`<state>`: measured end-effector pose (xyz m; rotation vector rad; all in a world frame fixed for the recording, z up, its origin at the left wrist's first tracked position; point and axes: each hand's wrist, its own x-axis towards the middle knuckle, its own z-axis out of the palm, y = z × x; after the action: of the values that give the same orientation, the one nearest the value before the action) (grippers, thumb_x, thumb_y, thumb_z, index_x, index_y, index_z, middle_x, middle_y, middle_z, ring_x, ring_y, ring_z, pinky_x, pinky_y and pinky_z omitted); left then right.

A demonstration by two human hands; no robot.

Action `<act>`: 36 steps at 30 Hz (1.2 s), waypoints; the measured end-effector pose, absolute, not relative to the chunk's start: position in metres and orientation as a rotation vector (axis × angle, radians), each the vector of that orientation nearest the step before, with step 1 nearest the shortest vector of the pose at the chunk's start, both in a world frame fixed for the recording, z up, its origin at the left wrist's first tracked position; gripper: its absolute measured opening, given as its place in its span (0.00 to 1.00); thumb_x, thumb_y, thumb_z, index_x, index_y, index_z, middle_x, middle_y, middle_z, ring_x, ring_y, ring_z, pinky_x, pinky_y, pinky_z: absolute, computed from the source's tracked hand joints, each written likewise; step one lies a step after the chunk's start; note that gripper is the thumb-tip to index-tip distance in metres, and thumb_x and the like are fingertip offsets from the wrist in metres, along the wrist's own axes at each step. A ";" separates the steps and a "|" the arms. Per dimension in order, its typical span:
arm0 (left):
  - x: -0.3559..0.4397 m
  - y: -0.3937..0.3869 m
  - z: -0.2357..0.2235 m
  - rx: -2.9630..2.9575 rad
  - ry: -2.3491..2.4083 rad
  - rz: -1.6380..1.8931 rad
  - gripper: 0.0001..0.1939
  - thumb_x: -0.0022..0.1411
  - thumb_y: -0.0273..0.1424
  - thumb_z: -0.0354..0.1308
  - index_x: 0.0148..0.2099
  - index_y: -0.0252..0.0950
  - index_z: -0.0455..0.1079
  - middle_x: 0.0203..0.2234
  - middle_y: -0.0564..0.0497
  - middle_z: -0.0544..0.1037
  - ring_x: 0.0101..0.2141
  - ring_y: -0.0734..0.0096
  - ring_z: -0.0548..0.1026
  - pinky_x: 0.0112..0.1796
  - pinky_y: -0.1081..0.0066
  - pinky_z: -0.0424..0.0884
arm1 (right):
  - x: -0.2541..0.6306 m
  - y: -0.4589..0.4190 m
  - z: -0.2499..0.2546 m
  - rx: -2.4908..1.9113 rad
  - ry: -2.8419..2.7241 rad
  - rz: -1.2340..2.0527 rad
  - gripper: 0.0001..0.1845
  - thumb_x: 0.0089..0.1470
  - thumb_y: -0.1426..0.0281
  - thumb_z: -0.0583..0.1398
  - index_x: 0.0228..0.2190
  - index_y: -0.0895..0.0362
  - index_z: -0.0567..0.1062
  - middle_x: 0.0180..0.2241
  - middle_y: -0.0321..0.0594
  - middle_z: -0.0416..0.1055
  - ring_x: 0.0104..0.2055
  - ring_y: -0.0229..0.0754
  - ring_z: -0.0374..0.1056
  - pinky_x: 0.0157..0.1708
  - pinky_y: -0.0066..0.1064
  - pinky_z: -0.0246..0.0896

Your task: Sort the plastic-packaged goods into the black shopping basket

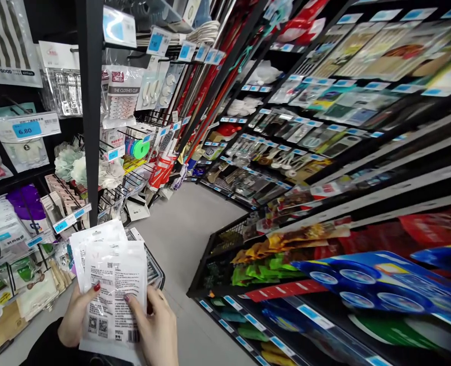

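Note:
Both my hands hold a small stack of white plastic packets at the lower left of the head view. Printed text, QR codes and a barcode face up on the top packet; what is inside cannot be seen. My left hand grips the stack's left edge, its thumb lying on the printed face. On the right edge is my right hand, thumb on top and the other fingers behind the packets. Part of a dark-rimmed item shows beyond the stack, mostly hidden by it.
Store shelves line both sides of a grey floor aisle. On the left hang clothes clip packs, pale flower-like puffs and price tags. Colourful snack-like bags and blue packages fill the right shelf, its corner jutting near the aisle.

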<state>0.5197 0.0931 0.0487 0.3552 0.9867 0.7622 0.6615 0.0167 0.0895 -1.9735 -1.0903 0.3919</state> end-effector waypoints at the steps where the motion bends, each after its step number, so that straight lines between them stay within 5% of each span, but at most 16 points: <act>1: 0.517 0.095 0.048 0.351 0.991 0.761 0.39 0.50 0.31 0.64 0.61 0.40 0.50 0.45 0.43 0.75 0.46 0.51 0.72 0.44 0.58 0.70 | 0.660 0.018 0.090 -1.904 -1.098 0.445 0.16 0.52 0.57 0.55 0.22 0.55 0.69 0.23 0.40 0.68 0.28 0.43 0.64 0.27 0.30 0.58; 7: 0.503 0.103 0.049 0.319 1.025 0.829 0.37 0.51 0.30 0.63 0.61 0.38 0.52 0.43 0.44 0.76 0.45 0.55 0.73 0.44 0.63 0.71 | 0.675 0.018 0.091 -1.624 -0.853 0.641 0.18 0.50 0.57 0.57 0.33 0.58 0.74 0.32 0.46 0.74 0.34 0.47 0.69 0.30 0.30 0.65; 15: 0.482 0.107 0.043 0.314 1.099 0.852 0.39 0.51 0.26 0.61 0.62 0.41 0.48 0.38 0.48 0.79 0.41 0.57 0.75 0.42 0.62 0.71 | 0.769 -0.003 0.085 -1.606 -0.424 0.455 0.27 0.37 0.52 0.63 0.36 0.59 0.71 0.36 0.48 0.74 0.37 0.48 0.69 0.35 0.33 0.65; 23: 0.485 0.099 0.030 0.337 0.967 0.879 0.47 0.37 0.28 0.69 0.60 0.41 0.55 0.40 0.49 0.79 0.46 0.52 0.72 0.45 0.62 0.69 | 0.745 0.005 0.076 -1.728 -0.688 0.488 0.19 0.45 0.55 0.59 0.31 0.59 0.72 0.34 0.46 0.74 0.33 0.45 0.68 0.33 0.31 0.64; 36: 0.497 0.095 0.036 0.497 0.938 0.768 0.44 0.39 0.34 0.69 0.59 0.39 0.56 0.42 0.45 0.77 0.46 0.48 0.71 0.48 0.56 0.65 | 0.678 0.016 0.076 -1.536 -0.906 0.735 0.18 0.56 0.61 0.53 0.43 0.57 0.73 0.44 0.45 0.72 0.44 0.47 0.68 0.42 0.32 0.64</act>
<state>0.4967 0.0950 0.0361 0.4969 0.9377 0.7682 0.6779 0.0164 0.0758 -1.5357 -0.9064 0.7351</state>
